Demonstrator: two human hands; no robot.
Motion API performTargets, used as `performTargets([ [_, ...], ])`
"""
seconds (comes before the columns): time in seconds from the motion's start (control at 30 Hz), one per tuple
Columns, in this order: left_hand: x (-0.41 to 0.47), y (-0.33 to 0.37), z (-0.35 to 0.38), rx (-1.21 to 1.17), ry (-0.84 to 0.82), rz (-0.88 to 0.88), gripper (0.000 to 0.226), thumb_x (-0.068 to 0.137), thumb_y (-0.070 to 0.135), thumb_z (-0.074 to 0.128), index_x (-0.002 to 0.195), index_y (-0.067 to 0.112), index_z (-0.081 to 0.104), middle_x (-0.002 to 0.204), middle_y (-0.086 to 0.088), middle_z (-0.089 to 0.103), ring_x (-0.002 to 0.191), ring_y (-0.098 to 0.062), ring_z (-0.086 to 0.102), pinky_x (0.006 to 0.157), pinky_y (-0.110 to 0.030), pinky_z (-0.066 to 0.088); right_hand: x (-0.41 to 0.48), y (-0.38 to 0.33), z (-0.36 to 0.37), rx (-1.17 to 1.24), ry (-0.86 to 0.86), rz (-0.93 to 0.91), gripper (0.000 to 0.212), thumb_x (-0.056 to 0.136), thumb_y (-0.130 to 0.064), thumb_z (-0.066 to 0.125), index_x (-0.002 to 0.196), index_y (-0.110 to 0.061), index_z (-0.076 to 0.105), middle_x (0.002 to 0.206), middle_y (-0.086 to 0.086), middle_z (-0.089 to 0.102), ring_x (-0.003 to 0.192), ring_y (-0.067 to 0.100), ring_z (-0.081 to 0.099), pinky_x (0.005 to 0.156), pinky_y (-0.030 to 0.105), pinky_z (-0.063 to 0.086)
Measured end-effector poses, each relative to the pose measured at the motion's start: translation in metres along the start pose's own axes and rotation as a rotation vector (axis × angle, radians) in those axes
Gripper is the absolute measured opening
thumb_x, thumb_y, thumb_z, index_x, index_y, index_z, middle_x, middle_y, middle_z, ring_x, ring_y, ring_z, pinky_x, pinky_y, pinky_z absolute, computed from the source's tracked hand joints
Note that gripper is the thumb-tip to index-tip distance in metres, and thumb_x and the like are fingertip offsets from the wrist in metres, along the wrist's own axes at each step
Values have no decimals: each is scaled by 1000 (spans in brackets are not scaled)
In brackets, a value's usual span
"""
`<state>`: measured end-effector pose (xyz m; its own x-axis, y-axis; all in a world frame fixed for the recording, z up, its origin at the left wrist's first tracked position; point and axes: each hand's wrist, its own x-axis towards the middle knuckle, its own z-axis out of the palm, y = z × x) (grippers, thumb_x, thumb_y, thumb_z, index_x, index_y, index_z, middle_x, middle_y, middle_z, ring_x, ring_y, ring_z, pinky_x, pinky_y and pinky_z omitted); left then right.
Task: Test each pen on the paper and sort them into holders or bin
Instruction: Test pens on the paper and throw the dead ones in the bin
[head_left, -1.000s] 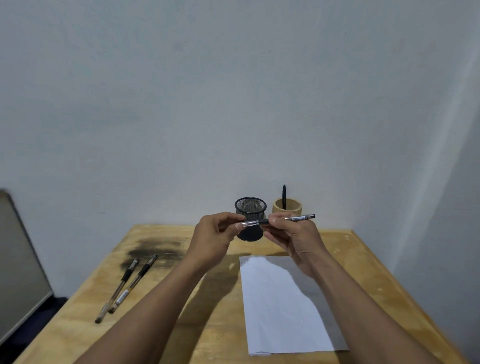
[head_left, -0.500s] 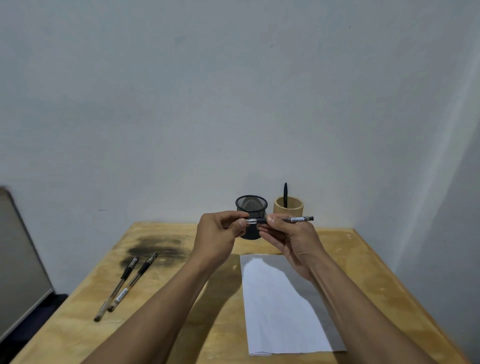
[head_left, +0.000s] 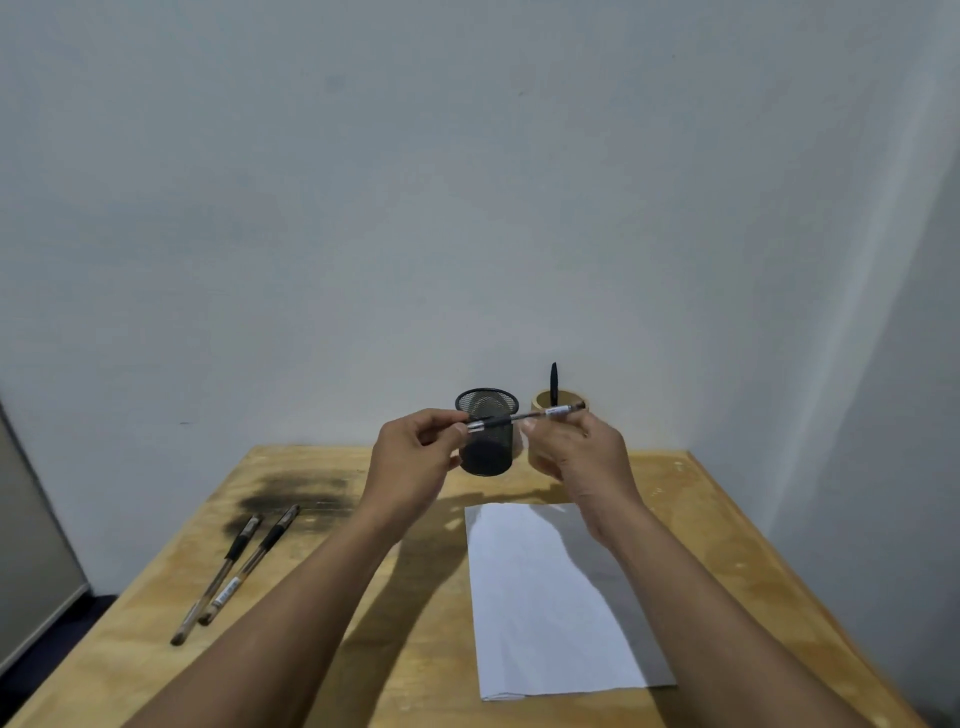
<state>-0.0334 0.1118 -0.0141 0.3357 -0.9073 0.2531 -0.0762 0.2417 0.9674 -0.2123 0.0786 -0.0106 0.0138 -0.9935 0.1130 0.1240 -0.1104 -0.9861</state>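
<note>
We hold one pen (head_left: 519, 417) up in the air, just past the far end of the paper (head_left: 545, 597). Our left hand (head_left: 415, 457) pinches one end with thumb and finger. Our right hand (head_left: 576, 447) curls round the other part. The pen lies almost flat between them.

It looks light, thin and stiff. Its smooth body may slip, so we think the dark grip part is the best place to hold it for writing.

Behind the paper stand a black mesh cup (head_left: 488, 457) and a tan cup (head_left: 540, 402) with a black pen (head_left: 554, 379) inside. Two more pens (head_left: 249, 566) lie well left of the paper.
</note>
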Motion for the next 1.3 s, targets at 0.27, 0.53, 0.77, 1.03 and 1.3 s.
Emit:
performTargets([
  [0.27,-4,6,4,70,-2,14,11,91,11,66,95,14,76,83,-3,74,75,-8,66,87,-45,60,-9,-10,-1,-610,143,-333,75,89,-27,76,154,-16,39,153,3,45,147,22,33,113,30,29],
  [0.53,-6,15,13,159,-57,49,12,90,15,67,96,22,75,94,-8,75,89,-14,69,86,-42,59,-4,-22,-9,-1016,-4,-571,18,93,-21,67,105,-22,80,93,0,73,101,23,63,98,39,40],
  [0.77,-17,19,43,417,-122,170,30,86,25,72,116,26,68,106,10,70,100,-5,64,89,-26,49,-10,-33,-49,-1059,14,-473,25,91,-16,61,109,-25,77,101,1,77,98,26,67,83,37,52],
  [1.03,-50,-8,139,721,-366,350,42,93,40,60,131,21,60,132,1,63,122,-18,57,95,-31,45,-27,-37,-161,-1195,200,-376,19,96,-21,61,107,-22,76,105,-1,77,104,25,66,90,43,50],
  [1.3,-99,-29,226,948,-727,407,51,94,52,40,106,12,68,112,-8,67,112,-33,59,93,-43,48,-65,-9,-266,-1342,366,-225,21,100,-26,60,113,-26,76,104,0,75,107,28,59,88,42,44],
])
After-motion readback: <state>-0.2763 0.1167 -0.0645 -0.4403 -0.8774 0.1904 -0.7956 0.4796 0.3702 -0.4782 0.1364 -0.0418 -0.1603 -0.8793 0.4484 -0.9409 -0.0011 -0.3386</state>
